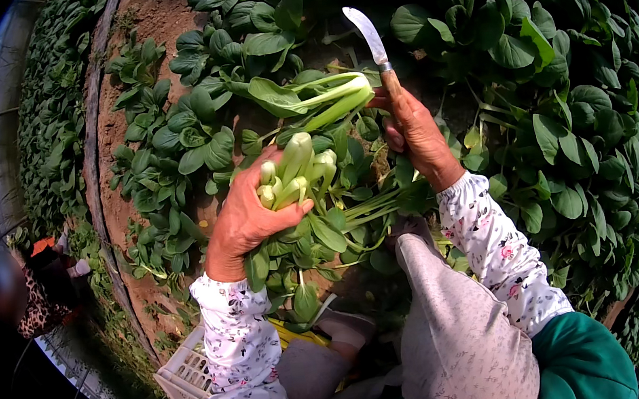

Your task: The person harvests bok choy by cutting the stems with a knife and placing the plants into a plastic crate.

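Observation:
My left hand (253,206) is wrapped around several bok choy heads (296,157), their pale cut bases facing up towards me. In my right hand (417,130) is a knife (369,36) with a wooden handle and a curved blade pointing away from me. Another bok choy head (335,96) lies level, its white base against the fingertips of my right hand. Whether those fingers grip it or only touch it, I cannot tell. Its leaves spread left, above the bunch.
Dense bok choy plants (554,123) grow on the right, more plants (187,132) on the left. A white plastic crate (188,377) stands by my left forearm. Beyond a strip of bare soil (134,274) runs a dark border (100,187). A person (41,287) is at far left.

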A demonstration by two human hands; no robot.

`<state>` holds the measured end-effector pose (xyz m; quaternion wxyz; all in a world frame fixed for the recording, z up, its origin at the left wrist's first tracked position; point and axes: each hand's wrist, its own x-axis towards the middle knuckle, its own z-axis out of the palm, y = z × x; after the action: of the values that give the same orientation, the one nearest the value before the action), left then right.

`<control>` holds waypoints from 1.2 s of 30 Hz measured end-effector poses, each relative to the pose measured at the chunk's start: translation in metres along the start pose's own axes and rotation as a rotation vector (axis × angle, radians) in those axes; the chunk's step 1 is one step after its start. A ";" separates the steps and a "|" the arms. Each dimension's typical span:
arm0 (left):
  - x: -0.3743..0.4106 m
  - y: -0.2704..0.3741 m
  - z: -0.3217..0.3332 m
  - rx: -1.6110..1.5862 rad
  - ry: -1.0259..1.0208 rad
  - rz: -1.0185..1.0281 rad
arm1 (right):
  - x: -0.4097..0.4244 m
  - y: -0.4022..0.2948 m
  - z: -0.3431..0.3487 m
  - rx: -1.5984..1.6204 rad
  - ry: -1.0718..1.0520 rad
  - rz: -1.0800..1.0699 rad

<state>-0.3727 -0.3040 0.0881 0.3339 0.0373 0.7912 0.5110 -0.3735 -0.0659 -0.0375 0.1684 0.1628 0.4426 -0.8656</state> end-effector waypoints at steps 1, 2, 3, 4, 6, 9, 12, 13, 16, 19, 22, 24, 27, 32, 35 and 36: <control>-0.010 -0.002 0.006 -0.174 -0.024 0.014 | -0.005 -0.005 0.011 0.044 -0.071 -0.025; -0.017 -0.005 0.011 -0.254 -0.061 -0.012 | -0.010 -0.010 0.022 0.087 -0.141 -0.048; -0.025 -0.009 0.015 -0.334 -0.096 -0.040 | -0.017 -0.014 0.033 0.134 -0.210 -0.069; -0.029 -0.011 0.022 -0.406 -0.156 -0.102 | -0.026 -0.022 0.044 0.128 -0.175 -0.050; -0.046 -0.004 0.028 -0.522 -0.168 -0.100 | -0.038 -0.025 0.053 -0.099 -0.010 -0.096; -0.074 0.006 0.018 -0.445 -0.080 0.011 | -0.059 -0.040 0.062 -0.279 0.148 -0.254; -0.114 0.032 0.014 -0.880 0.031 0.007 | -0.083 -0.052 0.078 -0.458 0.042 -0.314; -0.121 0.037 0.012 -0.822 0.091 0.072 | -0.094 -0.055 0.094 -0.483 -0.032 -0.297; -0.147 0.057 0.009 -0.619 0.073 0.112 | -0.130 -0.074 0.155 -0.404 -0.150 -0.226; -0.195 0.084 0.008 -0.803 0.138 0.222 | -0.156 -0.083 0.210 -0.375 -0.217 -0.312; -0.246 0.073 0.010 -0.848 0.176 0.402 | -0.188 -0.078 0.259 -0.412 -0.304 -0.300; -0.273 0.063 0.013 -0.785 0.214 0.493 | -0.218 -0.073 0.282 -0.487 -0.375 -0.294; -0.316 0.058 0.024 -0.567 0.496 0.732 | -0.256 -0.057 0.303 -0.535 -0.537 -0.391; -0.408 0.003 0.028 -0.637 0.893 1.054 | -0.300 -0.040 0.342 -0.614 -0.769 -0.394; -0.509 -0.051 0.038 -0.624 1.237 0.847 | -0.292 -0.023 0.343 -0.540 -0.795 -0.318; -0.542 -0.078 0.052 -0.577 1.326 0.854 | -0.291 -0.017 0.323 -0.575 -0.788 -0.352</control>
<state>0.0982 -0.5177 0.2753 -0.4261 -0.0614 0.5796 0.6919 -0.1646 -0.2784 0.2795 0.2120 -0.3052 0.5861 -0.7200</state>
